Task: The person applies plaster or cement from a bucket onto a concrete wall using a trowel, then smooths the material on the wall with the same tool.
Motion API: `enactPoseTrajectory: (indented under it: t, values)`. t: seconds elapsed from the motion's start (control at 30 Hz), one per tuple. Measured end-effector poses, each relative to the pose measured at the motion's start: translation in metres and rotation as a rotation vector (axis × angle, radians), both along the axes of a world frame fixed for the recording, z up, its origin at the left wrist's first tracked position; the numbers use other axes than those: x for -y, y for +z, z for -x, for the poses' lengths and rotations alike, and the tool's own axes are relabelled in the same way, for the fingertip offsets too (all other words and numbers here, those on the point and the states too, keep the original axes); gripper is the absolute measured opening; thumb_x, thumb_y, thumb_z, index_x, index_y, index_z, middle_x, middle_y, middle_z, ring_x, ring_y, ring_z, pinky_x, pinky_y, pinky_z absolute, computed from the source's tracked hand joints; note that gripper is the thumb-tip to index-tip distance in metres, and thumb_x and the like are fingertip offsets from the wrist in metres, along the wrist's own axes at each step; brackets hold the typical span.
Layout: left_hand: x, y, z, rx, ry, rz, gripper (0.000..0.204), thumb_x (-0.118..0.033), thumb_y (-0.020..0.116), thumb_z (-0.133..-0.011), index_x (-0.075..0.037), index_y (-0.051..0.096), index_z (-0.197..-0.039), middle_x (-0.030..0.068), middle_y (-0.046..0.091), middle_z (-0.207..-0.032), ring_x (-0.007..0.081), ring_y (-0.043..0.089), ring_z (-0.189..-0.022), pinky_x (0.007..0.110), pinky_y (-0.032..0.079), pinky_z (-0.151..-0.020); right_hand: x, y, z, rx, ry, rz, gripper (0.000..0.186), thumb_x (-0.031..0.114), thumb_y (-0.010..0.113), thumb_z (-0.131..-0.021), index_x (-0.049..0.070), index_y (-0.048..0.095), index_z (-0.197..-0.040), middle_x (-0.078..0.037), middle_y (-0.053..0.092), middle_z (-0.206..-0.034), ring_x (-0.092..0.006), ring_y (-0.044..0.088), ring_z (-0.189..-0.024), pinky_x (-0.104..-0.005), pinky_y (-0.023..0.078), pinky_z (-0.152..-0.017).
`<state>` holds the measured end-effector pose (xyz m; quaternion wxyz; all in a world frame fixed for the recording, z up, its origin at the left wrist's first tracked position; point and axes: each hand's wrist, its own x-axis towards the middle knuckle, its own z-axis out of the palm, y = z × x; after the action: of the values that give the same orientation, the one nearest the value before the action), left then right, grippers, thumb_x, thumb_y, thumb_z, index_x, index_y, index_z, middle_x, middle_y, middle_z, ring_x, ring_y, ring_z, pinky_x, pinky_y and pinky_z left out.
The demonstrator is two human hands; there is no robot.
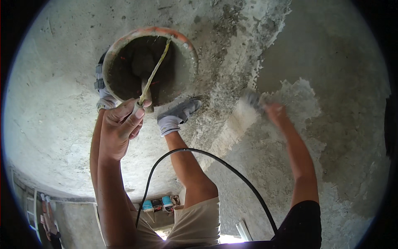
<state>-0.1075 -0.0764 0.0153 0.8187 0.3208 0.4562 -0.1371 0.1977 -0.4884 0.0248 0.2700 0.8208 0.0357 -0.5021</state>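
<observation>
My left hand [124,120] is closed around the pale end of a long, thin, yellowish stick-like thing [155,70], raised in front of the tub. Its far tip reaches over the tub's far rim. The round tub [193,58] has an orange-tinted, cement-crusted rim. Inside lies a dark grey mix [159,89], with a tool's handle [149,93] sticking out towards me. Off to the right, my right hand [275,112] is closed and blurred by motion. It grips a grey thing [253,100], too smeared to name, near the ragged edge of wet cement.
My shoes [180,111] stand beside the tub. A rough, crumbly strip [224,70] crosses the concrete between paler ground and darker smooth cement [315,54]. A black cable [207,154] loops before me. Turquoise buckets [167,202], a ladder [31,209] and another person [50,224] appear low left.
</observation>
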Motion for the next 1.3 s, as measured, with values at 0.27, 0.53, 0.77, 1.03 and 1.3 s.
enactPoseTrajectory:
  t: [0.27, 0.53, 0.77, 1.03, 1.3]
  values:
    - [0.012, -0.001, -0.001, 0.025, 0.025, 0.006, 0.030, -0.026, 0.067, -0.087, -0.003, 0.067, -0.106, -0.0040, 0.045, -0.059, 0.0034, 0.034, -0.049, 0.018, 0.026, -0.045, 0.004, -0.028, -0.088, 0.198, 0.832, -0.067, 0.041, 0.016, 0.039, -0.096, 0.007, 0.041, -0.136, -0.023, 0.062, -0.104, -0.0337, 0.064, -0.090, -0.0431, 0.049, -0.087]
    - [0.007, 0.000, -0.004, 0.024, -0.004, -0.040, 0.029, -0.027, 0.066, -0.088, -0.004, 0.068, -0.106, -0.0041, 0.045, -0.059, 0.0032, 0.033, -0.049, 0.018, 0.024, -0.045, 0.047, -0.021, 0.014, -0.327, 0.511, 0.255, 0.051, 0.028, 0.044, -0.095, 0.005, 0.036, -0.140, -0.022, 0.051, -0.129, -0.0332, 0.056, -0.111, -0.0446, 0.041, -0.100]
    - [0.018, -0.003, 0.000, 0.044, 0.025, -0.007, 0.032, -0.028, 0.067, -0.087, -0.002, 0.067, -0.107, -0.0036, 0.046, -0.062, 0.0024, 0.035, -0.048, 0.017, 0.024, -0.043, -0.007, -0.013, -0.083, 0.180, 0.735, 0.019, 0.061, 0.044, 0.035, -0.098, -0.006, 0.042, -0.133, -0.023, 0.059, -0.115, -0.0391, 0.059, -0.101, -0.0493, 0.042, -0.096]
    - [0.009, 0.002, -0.002, 0.032, 0.027, -0.030, 0.031, -0.026, 0.066, -0.088, -0.002, 0.066, -0.107, -0.0042, 0.044, -0.060, 0.0028, 0.034, -0.049, 0.018, 0.025, -0.044, 0.085, 0.001, 0.039, -0.299, 0.535, 0.189, 0.050, 0.029, 0.039, -0.098, 0.000, 0.035, -0.137, -0.020, 0.058, -0.112, -0.0325, 0.055, -0.106, -0.0422, 0.042, -0.094]
    - [0.006, 0.001, 0.001, -0.003, 0.011, -0.030, 0.032, -0.025, 0.067, -0.087, 0.000, 0.066, -0.107, -0.0043, 0.044, -0.059, 0.0029, 0.034, -0.050, 0.019, 0.024, -0.045, 0.013, 0.011, -0.018, 0.017, 0.399, 0.103, 0.052, 0.035, 0.042, -0.096, 0.006, 0.035, -0.139, -0.020, 0.056, -0.122, -0.0305, 0.047, -0.122, -0.0398, 0.034, -0.108]
